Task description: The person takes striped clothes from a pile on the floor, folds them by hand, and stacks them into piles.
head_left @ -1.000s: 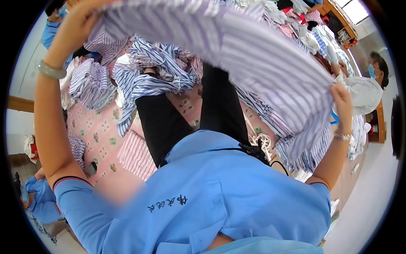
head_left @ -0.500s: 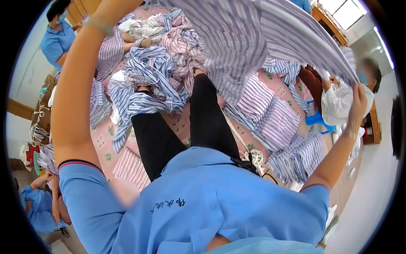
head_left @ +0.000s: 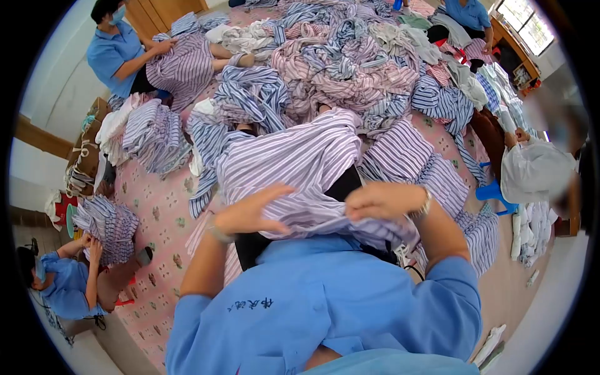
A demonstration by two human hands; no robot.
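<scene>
A purple-and-white striped cloth [head_left: 284,156] lies loosely over my lap and black-trousered legs. At its left near edge my left hand [head_left: 253,212] is open, thumb and fingers spread apart just over the fabric. My right hand [head_left: 378,201] is closed at the right side of the cloth, its fingers curled together; whether fabric is pinched in it is hidden. The near edge of the cloth bunches between and below the two hands, against my blue shirt.
A large heap of striped cloths [head_left: 350,69] lies ahead. Folded stacks stand left [head_left: 153,134] and right [head_left: 400,150] on the pink floral sheet [head_left: 159,212]. Several people sit around, and a blue stool [head_left: 497,195] stands at the right.
Both hands have come down from high and wide apart to near my lap. The striped cloth has dropped from the air onto my legs, and my left hand has opened.
</scene>
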